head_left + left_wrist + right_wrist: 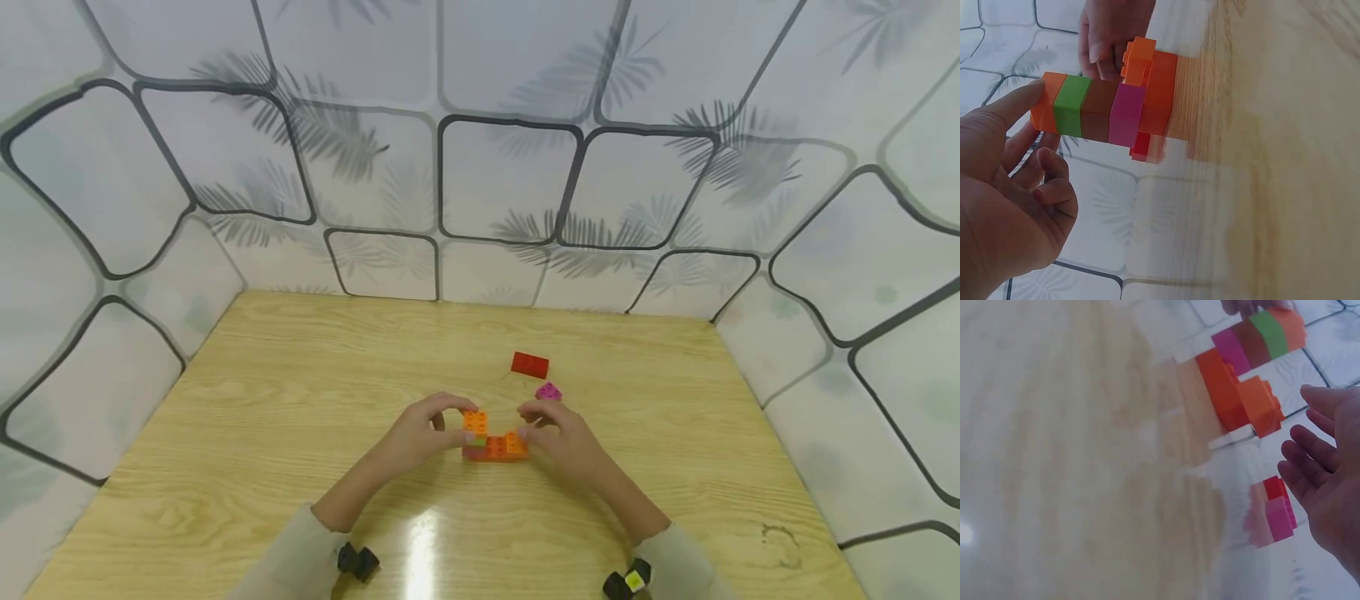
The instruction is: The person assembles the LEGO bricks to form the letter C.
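In the left wrist view, a column of orange [1046, 106], green [1071, 107], brown [1099, 111] and pink [1127, 115] toy bricks rises from one end of a long red-orange brick [1161, 94] on the table. Another orange brick [1257, 403] sits on the long brick's other end. My left hand [422, 429] pinches the column's top orange brick between thumb and fingers. The right hand [568, 437] is beside the lower orange brick; in the right wrist view its fingers [1310, 456] are loosely spread, with nothing between them.
Behind the build, a red brick [530, 365] and a small pink brick [548, 392] lie on the wooden table [300, 375]. Pale patterned panels [510, 183] enclose the table at the back and both sides. A dark curved mark [782, 542] shows at the right front.
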`<state>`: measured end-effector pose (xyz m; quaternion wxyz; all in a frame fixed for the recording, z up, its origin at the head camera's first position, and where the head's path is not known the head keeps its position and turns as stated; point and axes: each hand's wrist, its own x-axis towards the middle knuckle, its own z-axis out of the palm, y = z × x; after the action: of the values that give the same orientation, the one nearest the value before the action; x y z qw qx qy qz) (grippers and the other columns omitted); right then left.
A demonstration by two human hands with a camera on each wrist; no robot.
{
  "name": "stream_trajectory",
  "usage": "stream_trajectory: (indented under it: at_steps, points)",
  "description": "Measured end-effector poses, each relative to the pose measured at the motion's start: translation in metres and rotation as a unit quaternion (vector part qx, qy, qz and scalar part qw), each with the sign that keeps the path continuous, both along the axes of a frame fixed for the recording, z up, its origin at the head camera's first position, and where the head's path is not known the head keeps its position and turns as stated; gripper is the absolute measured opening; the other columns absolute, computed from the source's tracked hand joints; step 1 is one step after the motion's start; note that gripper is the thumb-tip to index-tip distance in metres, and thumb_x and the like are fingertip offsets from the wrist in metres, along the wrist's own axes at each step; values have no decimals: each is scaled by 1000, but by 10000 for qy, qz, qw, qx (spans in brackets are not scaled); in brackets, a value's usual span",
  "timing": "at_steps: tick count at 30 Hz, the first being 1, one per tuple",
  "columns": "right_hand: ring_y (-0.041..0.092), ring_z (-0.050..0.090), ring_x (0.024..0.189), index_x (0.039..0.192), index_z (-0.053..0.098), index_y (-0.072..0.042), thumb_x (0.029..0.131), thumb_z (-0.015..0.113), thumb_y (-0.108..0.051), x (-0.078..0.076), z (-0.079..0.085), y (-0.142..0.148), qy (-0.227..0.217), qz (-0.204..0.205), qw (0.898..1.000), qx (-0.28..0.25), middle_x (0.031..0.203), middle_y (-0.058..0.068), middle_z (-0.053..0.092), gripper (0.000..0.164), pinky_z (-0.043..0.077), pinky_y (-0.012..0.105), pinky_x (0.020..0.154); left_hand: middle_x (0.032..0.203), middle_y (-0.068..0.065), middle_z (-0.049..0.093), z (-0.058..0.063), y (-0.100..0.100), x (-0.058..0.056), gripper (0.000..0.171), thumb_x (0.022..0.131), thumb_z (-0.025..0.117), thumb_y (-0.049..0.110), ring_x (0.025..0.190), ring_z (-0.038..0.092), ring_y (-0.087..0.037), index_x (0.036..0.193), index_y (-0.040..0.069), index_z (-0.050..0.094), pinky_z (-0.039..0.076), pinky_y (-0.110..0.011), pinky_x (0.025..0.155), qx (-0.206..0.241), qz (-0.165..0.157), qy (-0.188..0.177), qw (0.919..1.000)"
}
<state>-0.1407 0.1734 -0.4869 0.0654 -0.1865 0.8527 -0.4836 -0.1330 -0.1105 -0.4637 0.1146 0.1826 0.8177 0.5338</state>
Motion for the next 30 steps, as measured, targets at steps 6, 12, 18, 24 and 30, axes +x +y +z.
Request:
stream_trajectory:
  at_steps: [6, 12, 18, 24, 30]
  points:
    - [20, 60, 103, 126, 65, -4, 97, 70, -26, -26, 4, 7, 432, -290, 9985, -148, 119, 13, 66, 37, 52, 27, 90, 125, 6, 62, 1, 0, 1, 42, 90, 76, 36, 73, 47, -18, 129, 23, 67, 41, -25, 53, 38, 37, -79, 10000]
    - [29, 58, 112, 128, 63, -2, 98, 68, -20, -61, 4, 17, 514, -872, 9948, -85, 125, 16, 62, 36, 53, 35, 93, 123, 6, 63, 0, 0, 1, 40, 89, 77, 34, 73, 48, -17, 128, 27, 67, 40, -24, 53, 68, 95, -146, 9998]
    - [34, 56, 119, 136, 58, -4, 98, 67, -24, -90, 1, 25, 154, -1020, 9946, 122, 135, 15, 56, 44, 51, 49, 97, 123, 5, 62, -2, 1, 0, 40, 90, 77, 34, 72, 48, -16, 128, 27, 67, 41, -23, 53, 128, 74, -146, 9998]
    - [36, 56, 122, 139, 56, -6, 97, 68, -24, -107, -6, 25, -114, -817, 9960, 351, 139, 17, 55, 47, 48, 52, 102, 122, 3, 63, -3, 2, 0, 40, 90, 77, 34, 71, 47, -16, 128, 26, 67, 40, -24, 52, 152, 53, -174, 9997]
    - [38, 58, 120, 137, 58, -5, 95, 71, -23, -119, -14, 23, -85, -574, 9977, 337, 136, 19, 59, 48, 46, 52, 104, 123, 5, 62, -2, 1, 1, 41, 90, 77, 34, 72, 47, -17, 129, 26, 67, 40, -23, 53, 175, 47, -211, 9996]
